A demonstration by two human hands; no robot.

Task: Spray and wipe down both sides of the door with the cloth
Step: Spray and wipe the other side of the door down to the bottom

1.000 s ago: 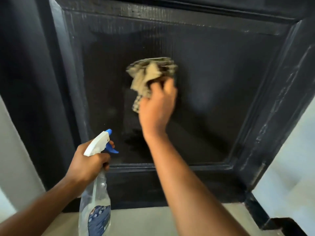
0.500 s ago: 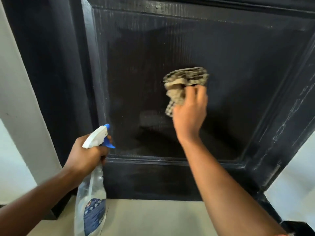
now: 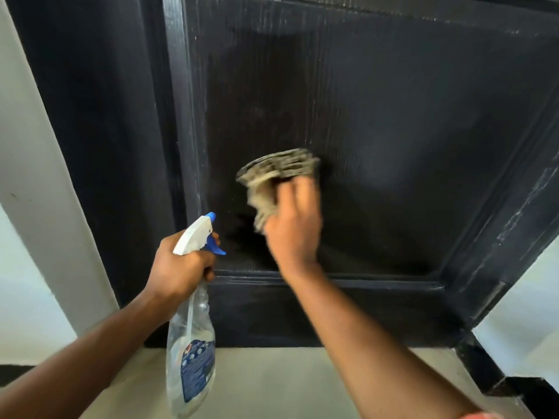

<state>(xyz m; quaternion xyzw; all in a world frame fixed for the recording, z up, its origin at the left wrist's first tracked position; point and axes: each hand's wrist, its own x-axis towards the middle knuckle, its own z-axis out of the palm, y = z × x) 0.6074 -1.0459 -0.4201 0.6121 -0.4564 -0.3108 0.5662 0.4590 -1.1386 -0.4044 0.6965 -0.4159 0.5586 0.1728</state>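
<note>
Cloth (image 3: 276, 176) lower now, under right hand (image 3: 295, 228)

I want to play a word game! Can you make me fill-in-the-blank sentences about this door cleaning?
1. The right hand presses the cloth on the ____.
2. The left hand holds a spray ____.
3. Its trigger is ____.

Missing words: door; bottle; blue.
</note>
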